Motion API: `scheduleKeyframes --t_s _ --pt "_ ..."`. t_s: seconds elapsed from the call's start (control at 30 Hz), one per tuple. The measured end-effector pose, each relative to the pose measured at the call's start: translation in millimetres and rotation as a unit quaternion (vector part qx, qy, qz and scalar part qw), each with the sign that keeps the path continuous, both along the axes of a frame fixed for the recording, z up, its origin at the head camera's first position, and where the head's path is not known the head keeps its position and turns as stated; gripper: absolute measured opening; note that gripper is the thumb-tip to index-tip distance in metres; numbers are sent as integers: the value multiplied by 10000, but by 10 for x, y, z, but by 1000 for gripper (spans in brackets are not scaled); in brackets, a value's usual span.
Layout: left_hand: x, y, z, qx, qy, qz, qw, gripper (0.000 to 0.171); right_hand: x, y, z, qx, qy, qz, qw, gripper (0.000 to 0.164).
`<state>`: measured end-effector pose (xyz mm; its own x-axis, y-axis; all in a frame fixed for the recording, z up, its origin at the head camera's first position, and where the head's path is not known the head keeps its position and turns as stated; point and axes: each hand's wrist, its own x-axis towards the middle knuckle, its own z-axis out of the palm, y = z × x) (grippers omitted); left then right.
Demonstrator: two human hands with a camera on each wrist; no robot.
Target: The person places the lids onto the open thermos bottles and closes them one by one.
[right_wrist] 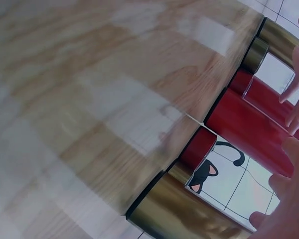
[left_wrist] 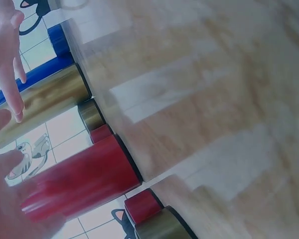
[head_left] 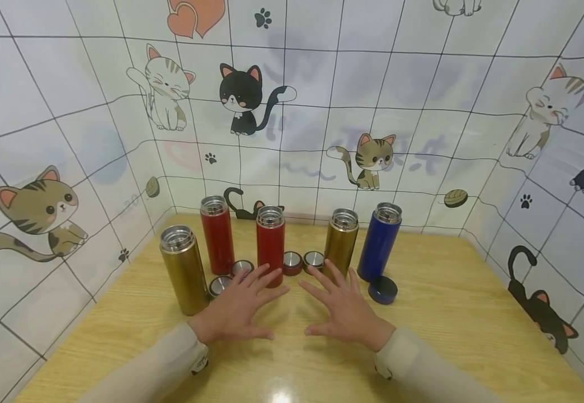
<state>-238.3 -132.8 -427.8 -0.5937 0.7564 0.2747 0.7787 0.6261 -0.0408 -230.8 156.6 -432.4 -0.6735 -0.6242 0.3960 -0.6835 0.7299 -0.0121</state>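
Both hands hover above the table with fingers spread, palms down, holding nothing. In the head view my left hand is in front of the middle red bottle, its fingertips overlapping the bottle's lower part. My right hand is in front of the right gold bottle; whether it touches cannot be told. A left gold bottle, another red bottle and a blue bottle stand upright with uncovered mouths. Lids lie among them: a red lid, a gold lid and a blue lid.
Two more lids, one by the left gold bottle and one by the rear red bottle, are partly behind the left hand. The wooden table meets a cat-patterned wall covering at the back and sides.
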Motion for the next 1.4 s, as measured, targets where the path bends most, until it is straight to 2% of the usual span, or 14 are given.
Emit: scheduleKeyframes --t_s 0.23,0.43,0.57,0.7,0.83,0.97,1.03,1.1,1.27,1.4 --pt "25 -8 21 396 103 -133 9991 78 13 -37 19 3 128 91 9999 90" --pt "32 6 -2 798 335 -181 9961 74 22 -67 21 -443 413 374 9975 83" --pt "40 13 -8 1339 438 -175 9899 68 25 -102 19 -752 536 500 9945 78" --pt "60 15 6 1943 583 -161 9791 59 16 -165 24 -1010 630 653 9907 74" --pt "86 8 31 2602 427 -85 9646 53 15 -248 26 -1282 689 746 9865 70" --pt "97 -11 58 3177 319 35 9476 49 30 -343 26 -1602 539 802 9823 67" --pt "95 -25 71 3484 334 32 9367 46 39 -397 27 -1729 472 811 9804 68" --pt "91 -44 80 3847 389 -76 9222 43 46 -454 22 -1855 330 825 9786 67" --pt "85 -112 37 4536 503 -322 8892 31 73 -618 29 -2084 -348 872 9735 64" --pt "87 -175 2 4924 585 -216 8681 28 77 -770 60 -2120 -583 862 9717 63"
